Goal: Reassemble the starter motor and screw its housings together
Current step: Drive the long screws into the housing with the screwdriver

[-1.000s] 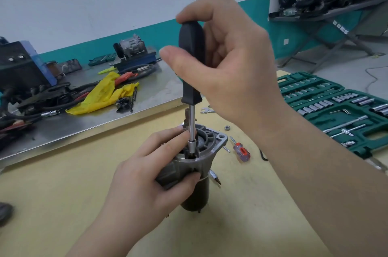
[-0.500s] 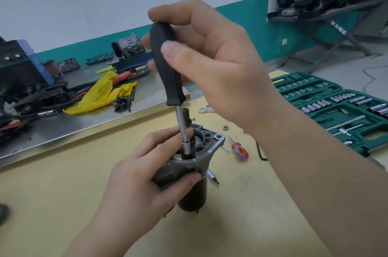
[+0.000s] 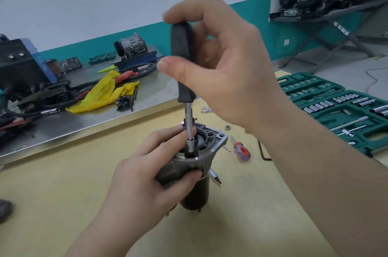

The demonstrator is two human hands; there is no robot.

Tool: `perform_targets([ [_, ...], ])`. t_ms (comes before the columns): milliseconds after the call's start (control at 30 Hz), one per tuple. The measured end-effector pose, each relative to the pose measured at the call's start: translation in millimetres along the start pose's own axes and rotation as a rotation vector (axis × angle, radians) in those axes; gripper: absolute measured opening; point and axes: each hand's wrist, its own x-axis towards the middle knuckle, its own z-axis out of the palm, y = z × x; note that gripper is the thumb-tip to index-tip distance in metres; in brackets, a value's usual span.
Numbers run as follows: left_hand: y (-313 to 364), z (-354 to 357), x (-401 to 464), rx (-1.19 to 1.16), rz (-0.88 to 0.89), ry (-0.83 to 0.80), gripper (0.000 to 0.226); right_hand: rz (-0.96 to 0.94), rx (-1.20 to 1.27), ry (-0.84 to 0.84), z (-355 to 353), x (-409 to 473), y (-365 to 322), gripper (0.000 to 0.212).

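Head view: nearest, the left hand [image 3: 147, 181] wraps its grip around the starter motor [image 3: 193, 170], which stands upright on the yellow bench [image 3: 63, 193]. Above it, the right hand [image 3: 226, 71] clenches the black handle of a nut driver [image 3: 183, 63], whose shaft drops near vertical into the motor's top housing. At 3 o'clock of the motor, a small red-handled screwdriver [image 3: 241, 150] lies on the bench. Farther at 2 o'clock sits an open green socket set [image 3: 336, 105]; at 10 o'clock, a yellow rag [image 3: 105, 95].
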Motion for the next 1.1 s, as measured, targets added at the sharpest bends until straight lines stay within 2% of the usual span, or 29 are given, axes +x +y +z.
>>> perform_targets([
  [67,0.0,0.5,0.3,0.006,0.003,-0.002,0.063,-0.090,-0.325,0.148,2.6,-0.5,2.5,0.035],
  [100,0.2,0.6,0.2,0.004,0.005,-0.003,0.063,-0.096,-0.346,0.152,4.8,-0.9,2.5,0.037],
  [133,0.2,0.4,0.2,0.003,0.008,-0.003,0.063,-0.082,-0.287,0.104,5.7,-1.0,3.6,0.037],
  [233,-0.4,-0.6,-0.5,0.009,0.007,0.003,0.062,0.056,0.184,-0.085,4.2,0.2,2.5,0.032],
  [300,-1.3,-0.4,-0.6,0.005,0.007,0.006,0.062,0.090,0.344,-0.122,0.7,0.4,2.3,0.037],
  [367,-2.2,0.8,-0.8,0.004,0.013,0.007,0.063,0.071,0.160,-0.030,1.1,0.2,2.5,0.035],
  [433,-3.1,1.6,-0.8,0.012,0.018,0.009,0.064,0.014,-0.182,0.106,4.5,-1.1,5.1,0.035],
  [467,-3.2,1.8,-0.6,0.020,0.019,0.012,0.064,-0.009,-0.276,0.139,6.7,-1.2,4.8,0.035],
  [500,-3.0,1.8,-0.5,0.025,0.018,0.015,0.064,-0.018,-0.266,0.130,8.6,-1.4,5.2,0.034],
  [533,-2.9,1.7,-0.4,0.024,0.019,0.019,0.064,-0.013,-0.169,0.082,9.2,-1.6,5.0,0.033],
  [633,-3.6,1.3,-1.3,0.011,0.019,0.028,0.062,0.072,0.326,-0.104,7.0,-0.7,1.0,0.033],
  [667,-3.9,1.3,-1.8,0.009,0.017,0.029,0.061,0.079,0.401,-0.131,5.6,-0.9,-0.4,0.035],
  [733,-4.2,1.8,-1.7,0.012,0.013,0.028,0.061,0.048,0.281,-0.067,4.9,-2.1,-1.3,0.033],
  [833,-3.9,2.7,-0.6,0.023,0.014,0.022,0.063,-0.019,-0.138,0.120,8.2,-2.6,2.9,0.033],
  [900,-3.3,2.3,-0.4,0.019,0.014,0.022,0.062,0.001,-0.042,0.074,11.0,-3.0,2.7,0.031],
  [1000,-3.4,1.4,-1.4,0.018,0.014,0.025,0.060,0.113,0.393,-0.091,8.4,-3.0,-0.5,0.028],
  [1033,-3.8,1.3,-1.8,0.017,0.014,0.027,0.059,0.125,0.420,-0.094,6.4,-2.5,-1.4,0.031],
  [1100,-4.3,1.5,-2.1,0.014,0.015,0.031,0.059,0.102,0.321,-0.022,5.3,-1.5,-2.4,0.033],
])
